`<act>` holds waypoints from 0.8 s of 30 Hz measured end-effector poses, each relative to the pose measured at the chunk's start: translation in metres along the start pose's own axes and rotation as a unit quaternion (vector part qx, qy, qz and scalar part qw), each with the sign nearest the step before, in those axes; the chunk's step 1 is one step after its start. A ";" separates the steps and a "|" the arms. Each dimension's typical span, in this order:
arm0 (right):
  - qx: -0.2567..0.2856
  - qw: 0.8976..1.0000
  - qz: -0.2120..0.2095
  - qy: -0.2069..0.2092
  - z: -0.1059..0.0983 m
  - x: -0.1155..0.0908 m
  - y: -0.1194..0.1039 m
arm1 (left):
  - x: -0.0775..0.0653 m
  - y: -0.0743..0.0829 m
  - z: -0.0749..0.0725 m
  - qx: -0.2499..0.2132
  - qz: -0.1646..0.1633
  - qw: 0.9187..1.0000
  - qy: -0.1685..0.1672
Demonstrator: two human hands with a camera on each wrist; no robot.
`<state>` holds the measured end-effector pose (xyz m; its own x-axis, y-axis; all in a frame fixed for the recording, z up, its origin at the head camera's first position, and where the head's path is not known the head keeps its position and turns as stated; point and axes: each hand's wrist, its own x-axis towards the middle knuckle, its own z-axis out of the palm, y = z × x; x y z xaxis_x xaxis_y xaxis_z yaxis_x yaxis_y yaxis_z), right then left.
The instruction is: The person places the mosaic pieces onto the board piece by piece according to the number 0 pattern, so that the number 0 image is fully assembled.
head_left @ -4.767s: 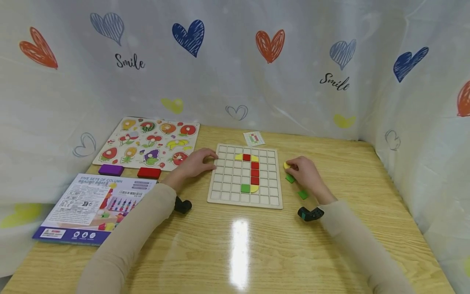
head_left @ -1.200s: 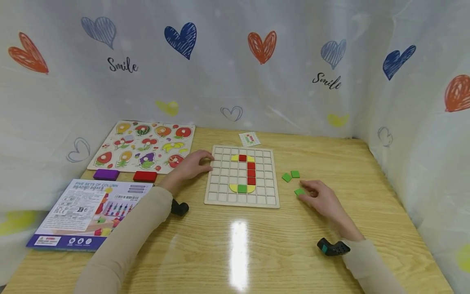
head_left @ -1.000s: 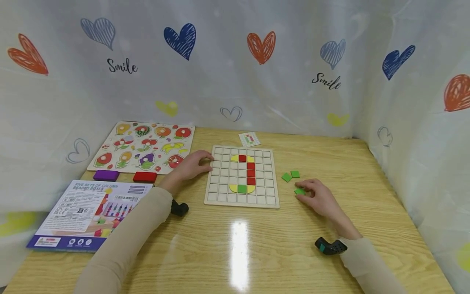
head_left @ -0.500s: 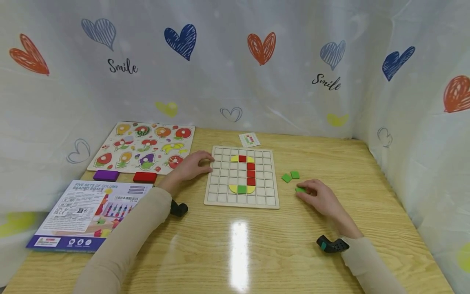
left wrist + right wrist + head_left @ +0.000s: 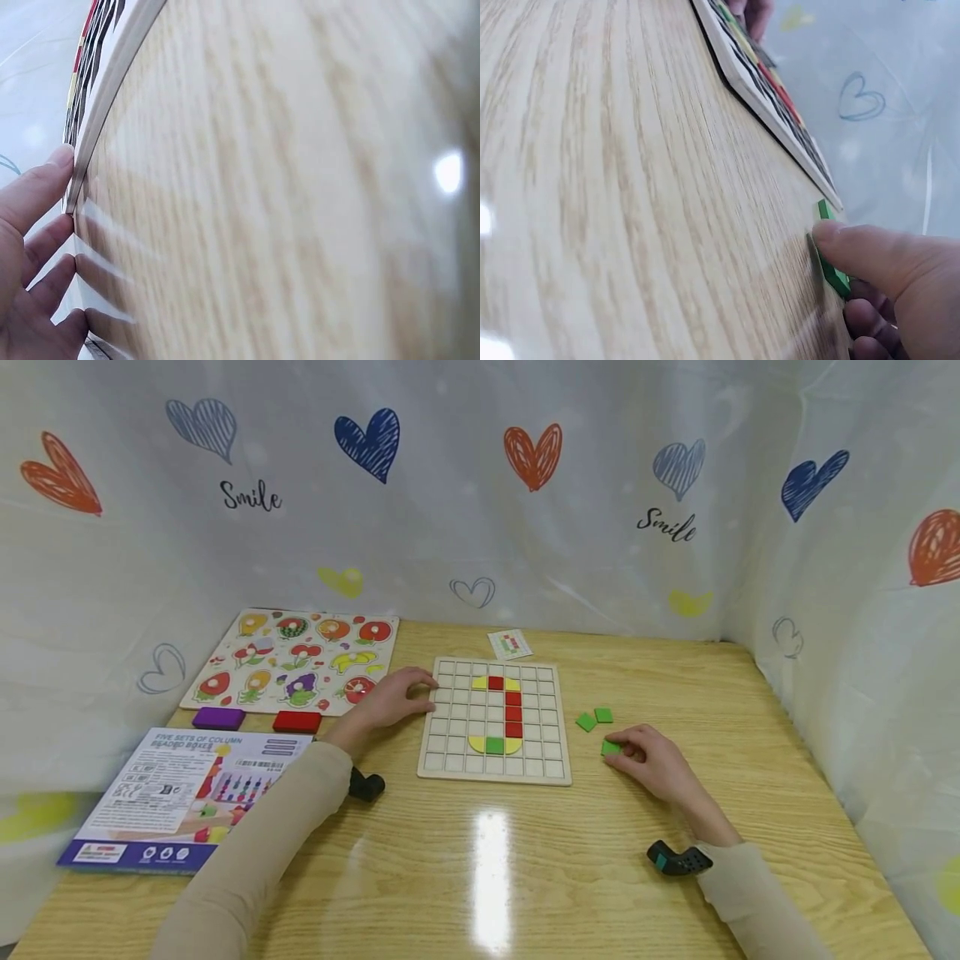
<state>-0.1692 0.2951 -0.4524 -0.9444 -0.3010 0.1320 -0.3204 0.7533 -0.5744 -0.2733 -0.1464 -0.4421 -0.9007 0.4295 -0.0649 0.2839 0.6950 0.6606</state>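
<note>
A pale wooden grid board point(image 5: 455, 760) lies mid-table in the head view. Red square tiles point(image 5: 513, 713), yellow rounded corner pieces point(image 5: 477, 744) and one green tile point(image 5: 495, 745) fill cells on it, with the left side of the outline bare. My left hand point(image 5: 392, 697) rests at the board's left edge; in the left wrist view its thumb point(image 5: 52, 174) touches that edge, fingers extended below. Right of the board, my right hand point(image 5: 654, 762) pinches a green square tile point(image 5: 832, 266) low at the tabletop. Two more green tiles point(image 5: 586, 722) lie just beyond it.
A small pattern card point(image 5: 510, 644) lies behind the board. To the left are a fruit puzzle board point(image 5: 247, 672), a purple block point(image 5: 218, 718), a red block point(image 5: 297, 722) and a printed box point(image 5: 165, 793). A printed curtain point(image 5: 450, 527) surrounds the table.
A yellow corner piece, earlier at my right hand, now sits at the lower left of the outline. My right hand has moved nearer, to a green tile, which has shifted slightly. My left hand stays put.
</note>
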 end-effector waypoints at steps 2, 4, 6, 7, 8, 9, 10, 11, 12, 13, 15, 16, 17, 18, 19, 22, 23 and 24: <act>0.000 1.000 -0.008 -0.007 0.000 -0.001 -0.001 | 0.000 0.000 0.000 0.000 0.002 1.000 0.001; 0.002 1.000 -0.014 -0.012 0.000 -0.001 -0.002 | 0.000 -0.001 0.000 0.002 0.005 1.000 0.003; 0.002 1.000 -0.016 -0.014 0.000 -0.002 -0.002 | 0.001 -0.002 0.001 0.003 0.005 1.000 0.003; 0.002 1.000 -0.018 -0.012 0.000 -0.002 -0.002 | 0.001 -0.002 0.002 0.003 0.006 1.000 0.004; 0.001 1.000 -0.020 -0.010 -0.001 -0.002 -0.002 | 0.001 -0.003 0.002 0.001 0.007 1.000 0.005; 0.001 1.000 -0.023 -0.008 -0.001 -0.002 -0.001 | 0.001 -0.003 0.002 0.000 0.008 1.000 0.006; 0.000 1.000 -0.024 -0.007 -0.001 -0.002 -0.001 | 0.001 -0.003 0.002 0.000 0.008 1.000 0.006; -0.002 1.000 -0.025 -0.004 -0.001 -0.002 -0.001 | 0.001 -0.003 0.003 -0.002 0.008 1.000 0.006; -0.004 1.000 -0.024 -0.002 0.000 -0.002 -0.001 | 0.001 -0.003 0.002 -0.003 0.007 1.000 0.006; -0.007 1.000 -0.022 0.001 0.000 -0.001 0.000 | 0.001 -0.003 0.002 -0.004 0.008 1.000 0.006; -0.011 1.000 -0.012 0.010 0.000 0.001 -0.001 | 0.001 -0.001 0.001 -0.003 0.005 1.000 0.003; -0.012 1.000 -0.004 0.015 0.000 0.002 -0.001 | 0.000 -0.001 0.001 -0.002 0.004 1.000 0.002; -0.010 1.000 0.006 0.019 -0.001 0.004 -0.002 | 0.000 0.000 0.000 -0.001 0.002 1.000 0.001; -0.006 1.000 0.016 0.022 -0.001 0.006 -0.003 | 0.000 0.000 0.000 0.002 0.003 1.000 0.001; -0.002 0.999 0.025 0.026 -0.001 0.008 -0.005 | 0.000 0.001 0.000 0.003 0.003 1.000 0.000; 0.023 0.998 0.042 0.034 -0.001 0.019 -0.014 | -0.001 0.002 -0.001 0.003 0.006 1.000 0.001; 0.030 0.998 0.043 0.035 0.000 0.023 -0.018 | -0.001 0.002 -0.001 0.002 0.009 1.000 0.001; 0.037 0.998 0.041 0.037 0.000 0.028 -0.022 | -0.002 0.002 -0.001 0.000 0.011 1.000 0.002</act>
<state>-0.1884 0.2695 -0.4362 -0.9708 -0.1946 0.1401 -0.2386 0.7277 -0.6431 -0.2717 -0.1463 -0.4396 -0.8958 0.4420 -0.0467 0.3036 0.6852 0.6620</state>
